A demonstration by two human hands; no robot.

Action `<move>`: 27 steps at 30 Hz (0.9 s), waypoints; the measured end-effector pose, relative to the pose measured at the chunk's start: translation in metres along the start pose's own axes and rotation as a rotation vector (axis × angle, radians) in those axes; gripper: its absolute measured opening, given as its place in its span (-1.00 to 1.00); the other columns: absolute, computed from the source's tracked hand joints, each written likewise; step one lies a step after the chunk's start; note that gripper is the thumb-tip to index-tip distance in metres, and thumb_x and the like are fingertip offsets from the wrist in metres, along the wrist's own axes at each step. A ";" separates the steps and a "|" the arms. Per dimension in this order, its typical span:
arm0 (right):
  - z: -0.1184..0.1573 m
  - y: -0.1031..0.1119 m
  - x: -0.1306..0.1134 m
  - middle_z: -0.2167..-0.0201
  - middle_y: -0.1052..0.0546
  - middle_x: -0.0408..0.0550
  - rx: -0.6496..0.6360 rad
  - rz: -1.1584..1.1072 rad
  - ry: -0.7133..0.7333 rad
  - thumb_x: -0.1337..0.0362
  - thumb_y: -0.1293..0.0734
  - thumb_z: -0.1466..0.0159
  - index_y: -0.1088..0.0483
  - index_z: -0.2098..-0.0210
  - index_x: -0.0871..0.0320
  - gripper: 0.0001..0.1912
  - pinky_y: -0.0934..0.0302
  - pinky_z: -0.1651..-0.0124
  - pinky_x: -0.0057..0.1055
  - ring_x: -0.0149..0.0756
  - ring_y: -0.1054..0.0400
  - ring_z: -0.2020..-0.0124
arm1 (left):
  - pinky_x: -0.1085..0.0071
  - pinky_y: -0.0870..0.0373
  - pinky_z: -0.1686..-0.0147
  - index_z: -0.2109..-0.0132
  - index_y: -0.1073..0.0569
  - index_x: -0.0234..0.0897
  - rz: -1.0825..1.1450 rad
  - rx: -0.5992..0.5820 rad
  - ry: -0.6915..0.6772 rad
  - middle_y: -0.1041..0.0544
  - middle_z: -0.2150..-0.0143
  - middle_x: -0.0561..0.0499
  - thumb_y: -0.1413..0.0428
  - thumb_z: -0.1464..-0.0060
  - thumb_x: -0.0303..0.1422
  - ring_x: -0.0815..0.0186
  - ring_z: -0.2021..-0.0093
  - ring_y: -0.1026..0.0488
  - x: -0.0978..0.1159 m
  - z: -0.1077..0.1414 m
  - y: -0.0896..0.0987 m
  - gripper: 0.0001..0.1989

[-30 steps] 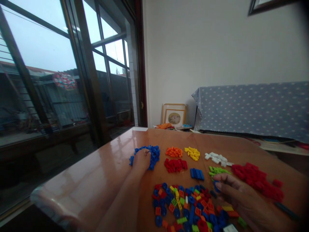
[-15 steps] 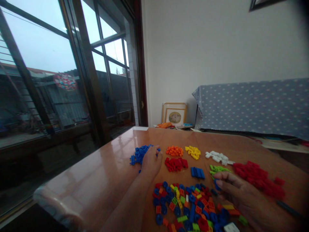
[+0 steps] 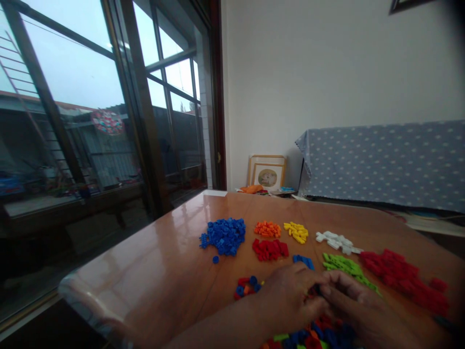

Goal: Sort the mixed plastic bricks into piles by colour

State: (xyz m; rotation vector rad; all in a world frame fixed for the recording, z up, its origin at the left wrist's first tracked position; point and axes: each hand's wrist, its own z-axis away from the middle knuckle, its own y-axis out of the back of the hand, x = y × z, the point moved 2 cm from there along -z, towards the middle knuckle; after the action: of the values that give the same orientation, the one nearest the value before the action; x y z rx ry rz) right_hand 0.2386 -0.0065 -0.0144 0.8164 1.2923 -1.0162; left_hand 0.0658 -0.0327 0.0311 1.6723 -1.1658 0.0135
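Observation:
Over the mixed pile of coloured bricks (image 3: 312,337), my left hand (image 3: 290,295) and my right hand (image 3: 354,295) meet, fingertips together. Between their closed fingers is a small dark piece (image 3: 317,289), partly hidden, and I cannot tell its shape. Most of the mixed pile lies covered by my left hand and forearm. Just behind my hands are a few blue flat pieces (image 3: 303,261) and green pieces (image 3: 348,269). The large blue pile (image 3: 225,236) stands further left, with one round blue piece (image 3: 215,260) in front of it.
Sorted piles lie across the brown table (image 3: 152,271): orange (image 3: 267,229), yellow (image 3: 296,231), red (image 3: 270,249), white (image 3: 337,242) and a larger red heap (image 3: 405,278) at right. Beyond are a framed picture (image 3: 268,175) and a dotted cloth (image 3: 385,162). Windows line the left.
My left hand has moved from the blue pile toward the near right and now meets my right hand. The view has shifted slightly left. More of the green and blue piles shows.

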 end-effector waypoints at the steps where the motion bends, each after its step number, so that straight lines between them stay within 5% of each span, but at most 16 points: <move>1: 0.000 0.000 0.000 0.37 -0.54 -0.08 0.004 0.000 0.005 -0.10 -0.44 -0.11 -0.47 0.24 0.12 -0.57 -0.32 0.27 -0.34 -0.25 -0.41 0.35 | 0.42 -0.37 0.21 -0.03 -0.49 -0.20 0.005 0.003 0.005 -0.52 0.17 -0.07 -0.14 -0.15 -0.33 0.25 0.16 -0.46 0.000 0.000 0.000 -0.71; 7: 0.004 -0.001 -0.008 0.40 -0.52 -0.11 0.064 -0.115 -0.020 -0.01 -0.51 -0.05 -0.46 0.27 0.10 -0.62 -0.32 0.31 -0.39 -0.29 -0.41 0.39 | 0.42 -0.37 0.18 0.00 -0.50 -0.22 0.042 0.040 0.039 -0.53 0.17 -0.06 -0.13 -0.17 -0.32 0.27 0.15 -0.46 -0.005 -0.001 0.006 -0.74; 12: 0.005 0.012 -0.011 0.46 -0.50 -0.13 0.123 -0.143 -0.057 -0.01 -0.50 -0.08 -0.41 0.27 0.08 -0.62 -0.29 0.37 -0.43 -0.32 -0.39 0.44 | 0.41 -0.35 0.20 0.05 -0.51 -0.23 -0.067 0.155 0.142 -0.53 0.16 -0.07 -0.14 -0.16 -0.27 0.26 0.16 -0.45 -0.030 0.000 0.032 -0.76; 18: 0.004 0.024 -0.011 0.42 -0.51 -0.12 0.176 -0.084 -0.004 -0.05 -0.48 -0.10 -0.40 0.20 0.08 -0.58 -0.31 0.29 -0.37 -0.28 -0.41 0.40 | 0.37 -0.32 0.13 0.04 -0.47 -0.19 -0.278 0.450 0.498 -0.56 0.13 -0.01 -0.12 -0.14 -0.31 0.29 0.18 -0.47 -0.088 0.012 0.082 -0.77; 23: 0.005 0.022 -0.015 0.44 -0.49 -0.14 0.173 -0.036 0.009 -0.06 -0.47 -0.10 -0.42 0.27 0.09 -0.60 -0.30 0.31 -0.37 -0.29 -0.38 0.43 | 0.20 -0.25 0.02 0.11 -0.50 -0.11 -0.514 0.512 0.851 -0.59 0.13 -0.01 -0.11 -0.13 -0.21 0.12 0.04 -0.45 -0.127 0.032 0.108 -0.79; 27: 0.005 0.021 -0.016 0.46 -0.48 -0.14 0.171 -0.028 0.001 -0.07 -0.47 -0.10 -0.42 0.28 0.10 -0.60 -0.29 0.34 -0.39 -0.29 -0.38 0.43 | 0.04 -0.17 -0.06 0.07 -0.51 -0.11 -0.622 0.504 1.011 -0.55 0.00 -0.08 -0.11 -0.12 -0.17 -0.01 -0.09 -0.36 -0.138 0.042 0.112 -0.74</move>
State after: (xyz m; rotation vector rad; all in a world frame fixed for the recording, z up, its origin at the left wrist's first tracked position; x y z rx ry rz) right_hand 0.2602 -0.0010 0.0011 0.9306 1.2329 -1.1603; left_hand -0.1045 0.0319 0.0223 1.9959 0.1495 0.7205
